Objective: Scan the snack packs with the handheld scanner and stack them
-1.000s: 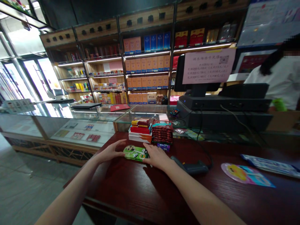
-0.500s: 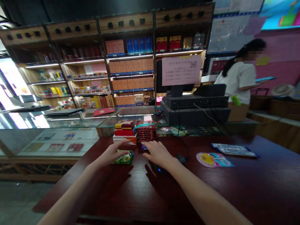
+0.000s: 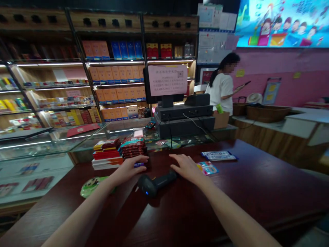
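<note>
My left hand [image 3: 130, 170] is open above the dark wooden table, its fingers stretched toward a small purple packet [image 3: 139, 165] that it partly hides. A green packet with a panda picture [image 3: 93, 185] lies left of that forearm. My right hand [image 3: 186, 167] is open too, empty, partly covering a pink and blue packet [image 3: 209, 167]. Between my hands a black handheld barcode scanner [image 3: 154, 185] lies on the table with a blue light on. Past the left hand stand a stack of red and white packs [image 3: 106, 156] and a pile of brown-red packets [image 3: 133, 148].
A long blue and white packet [image 3: 219, 156] lies at the table's right. Behind are a glass display counter [image 3: 113, 128] and a monitor with a paper sign [image 3: 168, 81]. A person in a white shirt [image 3: 222, 85] stands beyond, holding a phone. Shelves of boxes line the back.
The camera view has turned right, so the background shifts left. My hands have moved apart and over to the right across the table; the scanner and the purple packet show more fully.
</note>
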A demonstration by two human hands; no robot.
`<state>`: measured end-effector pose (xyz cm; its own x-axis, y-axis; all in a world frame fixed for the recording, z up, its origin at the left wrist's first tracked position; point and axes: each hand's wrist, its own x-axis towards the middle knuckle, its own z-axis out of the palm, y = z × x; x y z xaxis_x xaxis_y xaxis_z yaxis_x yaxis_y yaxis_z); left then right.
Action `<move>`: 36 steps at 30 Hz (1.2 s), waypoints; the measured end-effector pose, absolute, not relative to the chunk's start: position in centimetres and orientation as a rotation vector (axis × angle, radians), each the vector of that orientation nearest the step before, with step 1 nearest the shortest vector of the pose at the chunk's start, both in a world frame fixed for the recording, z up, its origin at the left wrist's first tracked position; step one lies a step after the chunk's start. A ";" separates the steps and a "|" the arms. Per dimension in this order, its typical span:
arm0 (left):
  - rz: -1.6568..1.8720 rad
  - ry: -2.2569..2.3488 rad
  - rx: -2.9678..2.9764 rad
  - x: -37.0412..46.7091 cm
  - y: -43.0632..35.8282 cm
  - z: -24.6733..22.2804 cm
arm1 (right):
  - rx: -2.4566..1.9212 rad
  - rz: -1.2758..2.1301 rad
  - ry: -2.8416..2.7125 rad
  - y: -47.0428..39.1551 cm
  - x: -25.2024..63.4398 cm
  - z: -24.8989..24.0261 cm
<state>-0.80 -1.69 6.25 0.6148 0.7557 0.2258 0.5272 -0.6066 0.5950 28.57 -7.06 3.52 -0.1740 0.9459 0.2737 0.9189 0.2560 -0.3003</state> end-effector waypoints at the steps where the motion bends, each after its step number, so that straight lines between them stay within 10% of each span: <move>1: 0.624 0.991 2.375 0.3 -1.6 6.4 | -1.718 0.091 -2.115 -7.1 29.5 3.3; 36: 0.196 0.846 2.750 22.9 -0.4 2.8 | -1.847 0.163 -1.793 -5.9 43.3 -2.4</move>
